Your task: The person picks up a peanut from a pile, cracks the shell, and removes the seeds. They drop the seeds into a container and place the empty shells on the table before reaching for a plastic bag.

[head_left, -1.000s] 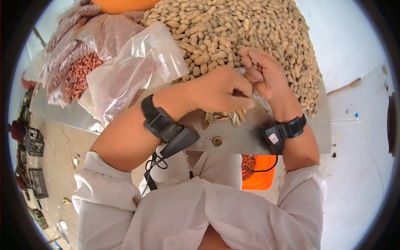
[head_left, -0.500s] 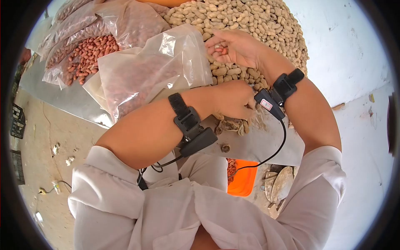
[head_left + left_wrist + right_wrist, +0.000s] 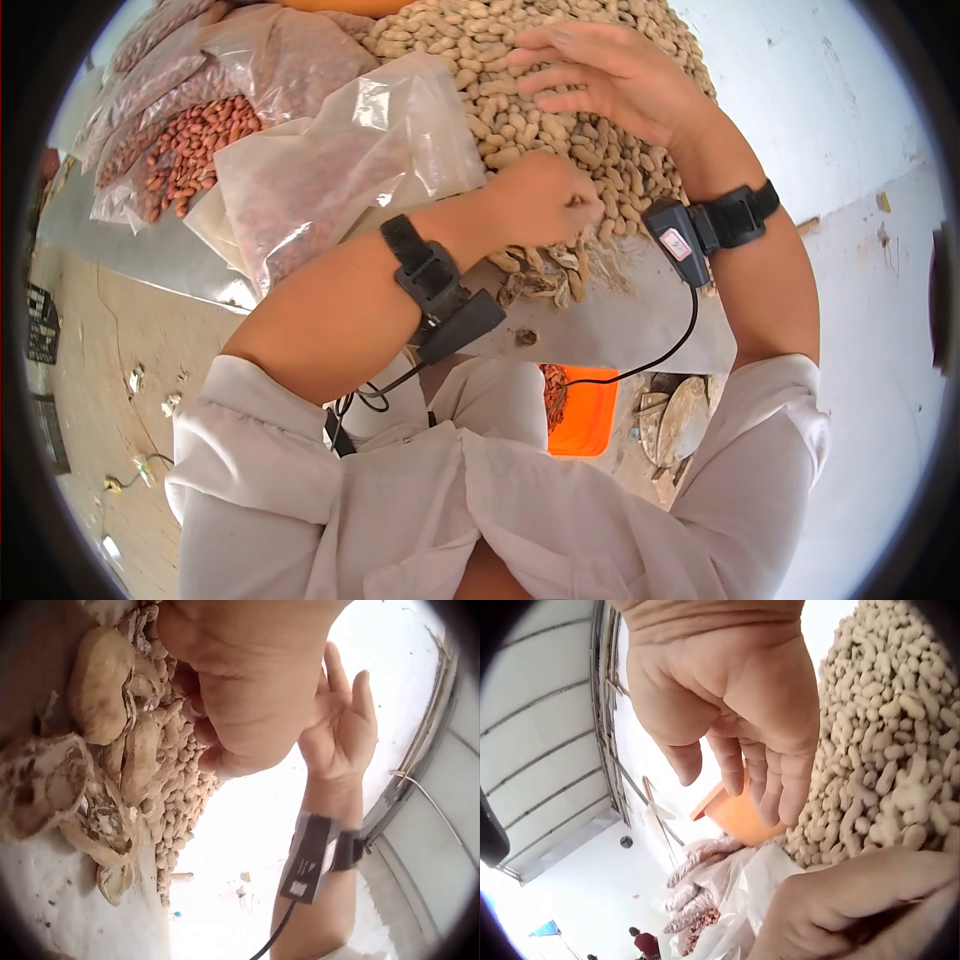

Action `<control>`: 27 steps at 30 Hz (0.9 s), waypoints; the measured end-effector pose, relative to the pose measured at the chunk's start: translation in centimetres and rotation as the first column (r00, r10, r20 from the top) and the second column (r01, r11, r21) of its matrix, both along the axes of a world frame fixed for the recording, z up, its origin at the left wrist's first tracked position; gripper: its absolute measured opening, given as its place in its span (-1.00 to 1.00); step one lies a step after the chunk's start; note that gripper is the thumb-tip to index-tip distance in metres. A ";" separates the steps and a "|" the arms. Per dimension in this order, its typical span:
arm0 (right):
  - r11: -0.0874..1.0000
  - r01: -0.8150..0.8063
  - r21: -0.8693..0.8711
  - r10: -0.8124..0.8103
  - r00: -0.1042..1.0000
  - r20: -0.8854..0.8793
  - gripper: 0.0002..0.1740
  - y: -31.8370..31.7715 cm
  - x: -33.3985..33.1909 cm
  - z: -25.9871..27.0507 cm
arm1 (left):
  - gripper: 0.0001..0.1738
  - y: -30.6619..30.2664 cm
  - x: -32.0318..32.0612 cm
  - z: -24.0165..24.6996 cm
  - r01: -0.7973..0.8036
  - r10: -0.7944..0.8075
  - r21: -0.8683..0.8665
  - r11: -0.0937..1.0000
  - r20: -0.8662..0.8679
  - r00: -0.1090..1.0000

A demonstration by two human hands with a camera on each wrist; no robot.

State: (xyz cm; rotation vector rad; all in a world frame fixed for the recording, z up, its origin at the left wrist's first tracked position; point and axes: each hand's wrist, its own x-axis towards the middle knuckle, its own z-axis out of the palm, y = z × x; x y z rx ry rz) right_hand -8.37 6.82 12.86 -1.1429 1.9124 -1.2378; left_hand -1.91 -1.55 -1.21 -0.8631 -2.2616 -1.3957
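My right hand [image 3: 625,85] is raised over the big heap of unshelled peanuts [image 3: 560,125], fingers straight and slightly spread. Nothing shows in its palm in the right wrist view. Nearer the body, my left hand [image 3: 545,200] is curled with the knuckles up, low at the heap's near edge. In the left wrist view its fingers bend inward close to the nuts, and whatever is inside them is hidden. Just below it lie broken peanut shells [image 3: 45,787] on the metal tabletop [image 3: 600,335].
Clear plastic bags [image 3: 350,160] cover the left of the table, one spilling red peanut kernels [image 3: 195,140]. An orange basin [image 3: 742,814] stands behind them. Below the table edge is an orange tub [image 3: 590,410] with reddish kernels. A white wall [image 3: 860,330] borders the right side.
Half a second ago my right hand cupped a few red kernels by the bags; they no longer show, and its fingers have straightened. My left hand stays curled near the shells.
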 end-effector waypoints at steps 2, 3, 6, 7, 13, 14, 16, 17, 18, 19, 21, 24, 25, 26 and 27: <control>0.994 0.098 -0.052 -0.103 0.991 -0.085 -0.56 3.6 -0.4 -0.5 | -0.83 -0.1 -0.2 0.0 -0.135 0.134 0.018 0.991 0.041 0.990; 0.982 0.179 -0.061 -0.184 0.978 -0.097 -0.60 5.2 -0.4 -1.0 | -0.78 -0.1 -0.3 -0.2 -0.178 0.177 0.072 0.981 0.022 0.984; 0.929 0.369 -0.037 -0.370 0.915 -0.160 -0.70 9.3 0.3 -3.5 | -0.73 -0.2 -1.1 -0.3 -0.245 0.210 0.178 0.953 0.195 0.958; 0.914 0.406 0.003 -0.397 0.895 -0.205 -0.72 10.3 0.5 -4.4 | -0.69 -0.2 -1.1 -0.2 -0.248 0.200 0.158 0.956 0.268 0.942; 0.857 0.452 0.247 -0.222 0.758 -0.613 -0.76 12.5 0.2 -9.0 | -0.78 -0.3 -0.9 -0.5 -0.064 0.018 0.169 0.984 0.262 0.965; 0.877 0.412 0.248 -0.172 0.749 -0.640 -0.77 12.6 -0.1 -9.6 | -0.79 -0.3 -1.2 -1.0 -0.068 0.017 0.197 0.978 0.250 0.968; 0.909 0.331 0.252 -0.070 0.719 -0.691 -0.79 12.5 -0.6 -10.5 | -0.71 -0.4 -1.0 -0.5 -0.076 0.016 0.174 0.982 0.322 0.947; 0.907 0.330 0.261 -0.061 0.717 -0.695 -0.79 12.4 -0.7 -10.7 | -0.69 -0.4 -0.8 -0.2 -0.081 0.025 0.153 0.985 0.339 0.940; 0.905 0.328 0.270 -0.051 0.715 -0.698 -0.80 12.2 -0.7 -10.7 | -0.67 -0.3 -0.6 0.0 -0.085 0.033 0.132 0.988 0.357 0.934; 0.902 0.327 0.280 -0.042 0.714 -0.699 -0.80 12.2 -0.7 -10.9 | -0.66 -0.1 -0.8 -0.3 -0.058 -0.008 0.201 0.978 0.317 0.948; 0.933 0.312 0.177 -0.066 0.634 -0.770 -0.81 12.4 -1.1 -11.8 | -0.64 0.3 -1.1 -1.0 0.002 -0.083 0.334 0.942 0.228 0.970; 0.936 0.338 0.098 -0.225 0.790 -0.570 -0.83 12.7 -1.0 -11.3 | -0.63 0.2 -1.0 -1.0 -0.038 -0.045 0.316 0.948 0.252 0.967; 0.930 0.356 0.091 -0.287 0.858 -0.426 -0.84 12.8 -0.8 -10.9 | -0.63 0.2 -1.0 -1.0 -0.041 -0.046 0.319 0.947 0.260 0.964; 0.939 0.342 0.020 -0.316 0.886 -0.341 -0.84 12.8 -0.6 -10.7 | -0.64 0.3 -1.0 -0.9 -0.042 -0.049 0.322 0.946 0.270 0.962; 0.941 0.335 -0.053 -0.337 0.907 -0.252 -0.83 12.7 -0.5 -10.6 | -0.64 0.3 -0.9 -0.9 -0.042 -0.053 0.324 0.945 0.279 0.959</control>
